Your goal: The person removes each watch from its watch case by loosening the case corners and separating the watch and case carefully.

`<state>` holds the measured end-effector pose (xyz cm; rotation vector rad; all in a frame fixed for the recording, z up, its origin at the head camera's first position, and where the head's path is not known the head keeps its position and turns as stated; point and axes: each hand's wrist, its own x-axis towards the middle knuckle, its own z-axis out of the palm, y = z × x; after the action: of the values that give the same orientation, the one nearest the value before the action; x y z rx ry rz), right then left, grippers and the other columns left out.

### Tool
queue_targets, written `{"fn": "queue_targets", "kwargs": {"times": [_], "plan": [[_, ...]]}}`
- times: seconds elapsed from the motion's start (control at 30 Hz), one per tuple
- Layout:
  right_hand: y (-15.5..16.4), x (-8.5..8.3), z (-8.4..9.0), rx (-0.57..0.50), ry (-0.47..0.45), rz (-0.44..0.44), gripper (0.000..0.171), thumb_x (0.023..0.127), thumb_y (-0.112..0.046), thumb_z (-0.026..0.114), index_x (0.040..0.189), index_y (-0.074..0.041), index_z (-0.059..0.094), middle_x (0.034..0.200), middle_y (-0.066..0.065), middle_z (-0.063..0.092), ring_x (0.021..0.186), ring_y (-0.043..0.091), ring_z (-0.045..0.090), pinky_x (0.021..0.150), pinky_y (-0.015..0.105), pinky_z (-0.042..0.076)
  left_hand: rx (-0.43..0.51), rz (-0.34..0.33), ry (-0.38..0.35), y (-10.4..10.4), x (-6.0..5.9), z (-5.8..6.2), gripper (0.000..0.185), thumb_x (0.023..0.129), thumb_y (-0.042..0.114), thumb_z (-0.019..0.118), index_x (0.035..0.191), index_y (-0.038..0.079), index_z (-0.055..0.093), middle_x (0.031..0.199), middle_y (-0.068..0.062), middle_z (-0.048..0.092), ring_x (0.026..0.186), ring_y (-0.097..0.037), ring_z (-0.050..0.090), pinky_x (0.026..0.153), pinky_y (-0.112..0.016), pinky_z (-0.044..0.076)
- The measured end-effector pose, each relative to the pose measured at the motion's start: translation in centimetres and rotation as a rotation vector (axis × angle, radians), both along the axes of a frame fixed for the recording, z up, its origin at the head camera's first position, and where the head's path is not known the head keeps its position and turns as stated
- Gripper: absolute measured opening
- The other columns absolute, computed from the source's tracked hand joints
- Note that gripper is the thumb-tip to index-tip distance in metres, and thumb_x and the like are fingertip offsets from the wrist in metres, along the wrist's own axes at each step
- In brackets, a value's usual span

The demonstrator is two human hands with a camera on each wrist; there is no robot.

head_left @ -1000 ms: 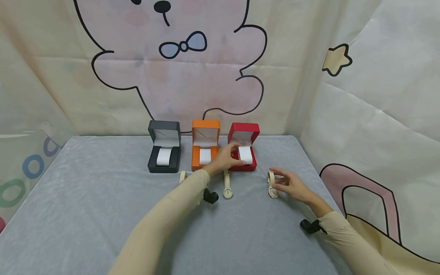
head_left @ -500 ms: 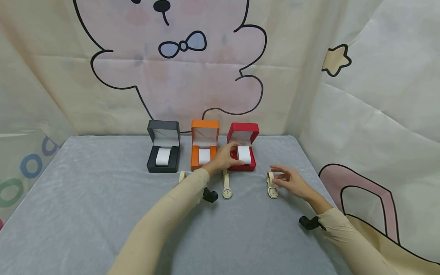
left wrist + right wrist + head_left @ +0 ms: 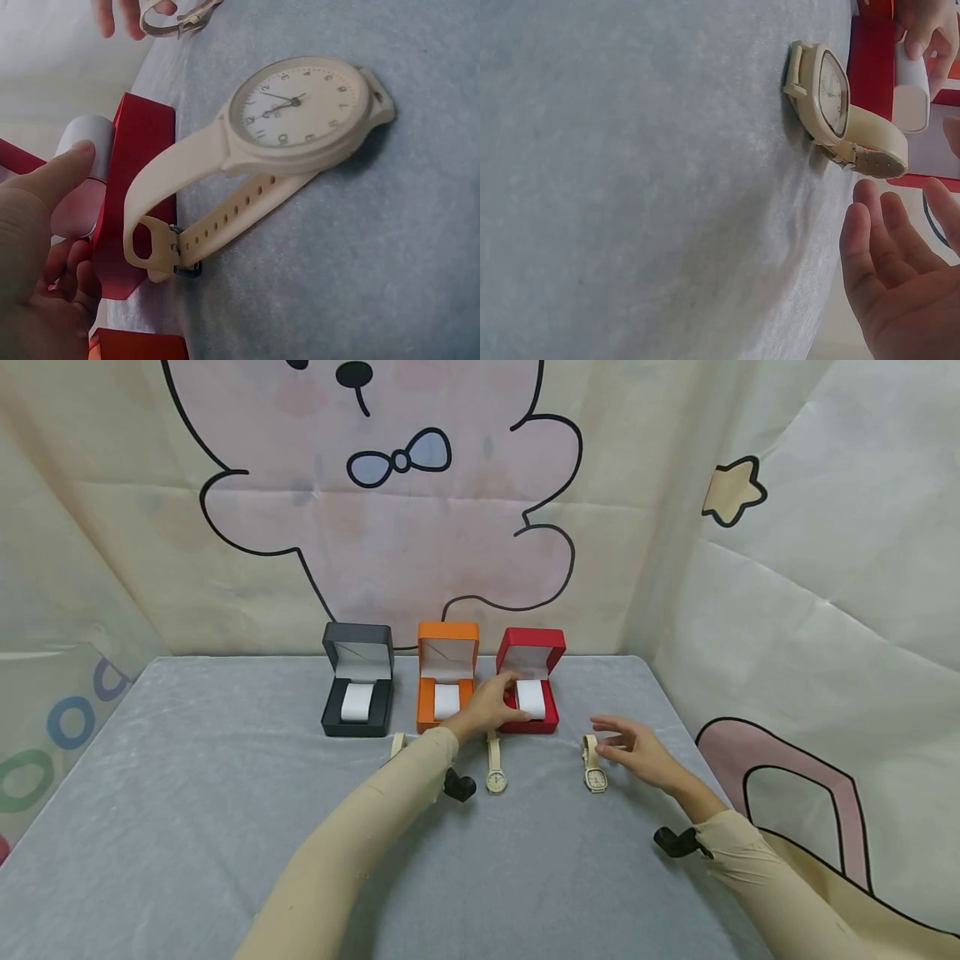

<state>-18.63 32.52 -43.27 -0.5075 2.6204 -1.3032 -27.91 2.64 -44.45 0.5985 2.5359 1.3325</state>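
Note:
My left hand (image 3: 489, 703) reaches into the open red box (image 3: 542, 653) and pinches its white cushion (image 3: 531, 698) between thumb and fingers; the left wrist view shows the thumb on the cushion (image 3: 84, 141). A round cream watch (image 3: 496, 770) lies flat just in front of that box. My right hand (image 3: 636, 753) hovers open, fingers spread, beside a square-faced cream watch (image 3: 594, 769) that stands on its looped strap; it does not touch the watch. The right wrist view shows that watch (image 3: 831, 96) a short way from my palm (image 3: 900, 289).
An open black box (image 3: 358, 693) and an open orange box (image 3: 447, 681), each with a white cushion, stand left of the red one. A third cream watch (image 3: 397, 745) peeks out behind my left sleeve. Grey cloth covers the table (image 3: 187, 793); printed fabric walls close in behind and at both sides.
My right hand has come off the square watch's strap and drawn slightly back to the right. The left hand stays on the cushion in the red box.

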Motion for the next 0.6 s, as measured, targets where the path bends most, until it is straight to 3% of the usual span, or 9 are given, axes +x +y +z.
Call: {"fn": "queue_targets", "kwargs": {"times": [0.37,0.6], "plan": [[-0.38,-0.15,-0.01,-0.013,0.030,-0.005,0.054,0.100,-0.008,0.062,0.148,0.005,0.043,0.138,0.035,0.055,0.113,0.047,0.064,0.085,0.019,0.053,-0.021,-0.006,-0.021,-0.23,0.06,0.36,0.070,0.086,0.025,0.083,0.145,0.012,0.049,0.134,-0.010,0.058,0.114,-0.025,0.054,0.102,-0.039,0.049],[-0.65,-0.29,-0.02,-0.044,0.037,-0.014,0.056,0.100,-0.007,0.061,0.152,-0.001,0.040,0.137,0.035,0.056,0.113,0.049,0.064,0.085,0.019,0.054,-0.044,-0.032,0.012,-0.01,-0.04,0.08,0.071,0.088,0.026,0.081,0.150,0.017,0.048,0.141,-0.008,0.057,0.119,-0.025,0.053,0.107,-0.040,0.048]]}}
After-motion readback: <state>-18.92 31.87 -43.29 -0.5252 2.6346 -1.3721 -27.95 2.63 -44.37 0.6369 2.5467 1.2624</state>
